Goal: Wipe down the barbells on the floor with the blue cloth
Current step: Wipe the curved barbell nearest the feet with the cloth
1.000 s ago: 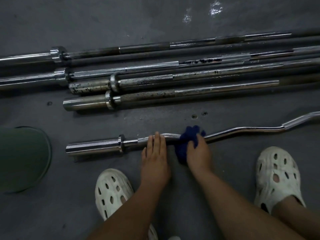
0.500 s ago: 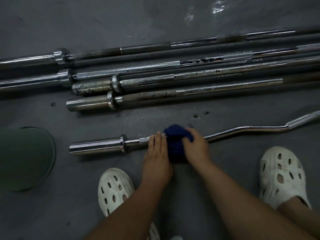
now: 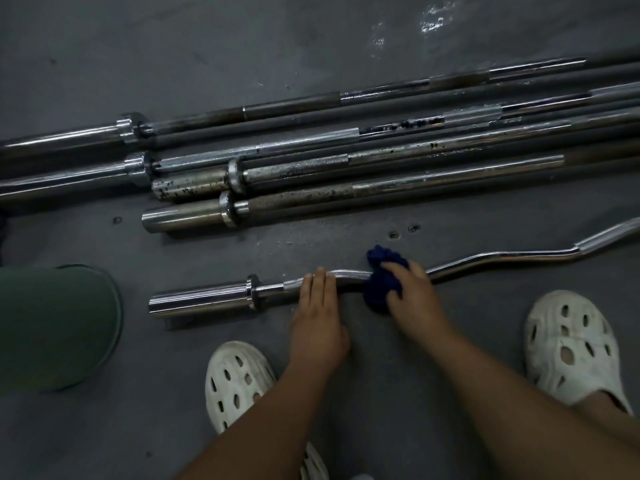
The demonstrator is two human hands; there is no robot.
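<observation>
A chrome curl bar [image 3: 204,297] lies on the dark floor in front of me, its wavy shaft running off to the right. My left hand [image 3: 317,313] rests on the shaft with straight fingers, just right of the sleeve collar. My right hand [image 3: 412,296] grips the bunched blue cloth [image 3: 379,285] wrapped over the shaft beside my left hand. Several straight barbells [image 3: 311,199] lie side by side farther away, some spotted with rust.
A green round weight plate [image 3: 52,323] lies flat at the left. My feet in white perforated clogs stand at the left [image 3: 235,382] and right [image 3: 571,344] of my arms. Bare grey floor [image 3: 207,46] stretches beyond the bars.
My right hand slid the blue cloth left along the curl bar toward my left hand, then back to the right. My left hand stayed on the shaft.
</observation>
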